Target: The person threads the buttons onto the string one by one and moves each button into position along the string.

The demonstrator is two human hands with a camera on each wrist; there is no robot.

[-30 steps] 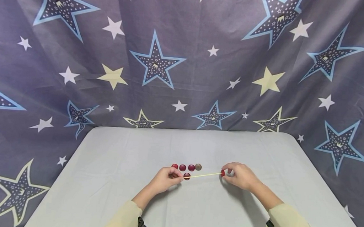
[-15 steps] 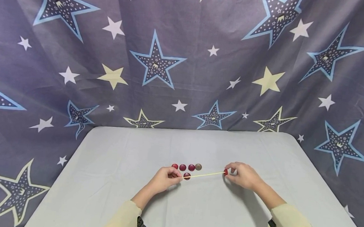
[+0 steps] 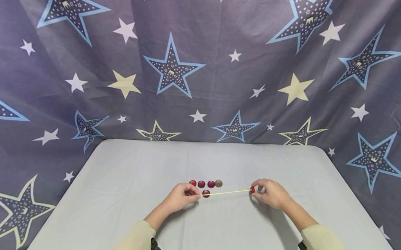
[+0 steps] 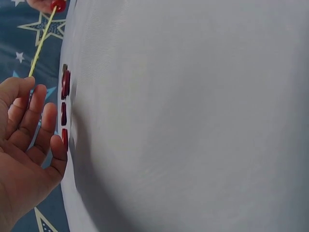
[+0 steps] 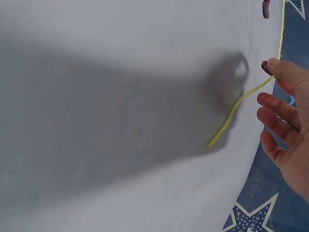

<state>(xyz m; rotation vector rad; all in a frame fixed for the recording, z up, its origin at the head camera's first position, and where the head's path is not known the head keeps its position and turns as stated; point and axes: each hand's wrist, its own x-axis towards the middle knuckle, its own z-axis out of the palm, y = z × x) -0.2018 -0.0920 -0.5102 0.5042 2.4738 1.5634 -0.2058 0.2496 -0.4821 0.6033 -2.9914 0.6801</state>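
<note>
My left hand [image 3: 180,197] pinches one end of a yellow string [image 3: 228,192] between thumb and fingertip; its other fingers are loosely bent. The string runs taut, slightly upward, to my right hand [image 3: 273,194]. There the thumb and forefinger pinch a small red button [image 3: 252,190], which the string appears to pass through. From that hand a loose yellow tail [image 5: 224,128] hangs toward the table in the right wrist view. Under the taut string lies a dark red button [image 3: 206,193], partly crossed by it.
Behind the string, a row of buttons lies on the white table [image 3: 227,237]: a bright red button [image 3: 192,183], two dark red buttons [image 3: 201,184] and a brownish button [image 3: 218,183]. A curtain with stars [image 3: 194,18] hangs behind the table.
My right hand has moved to the right with the red button, so a longer stretch of string shows between the hands. The left hand has stayed nearly still.
</note>
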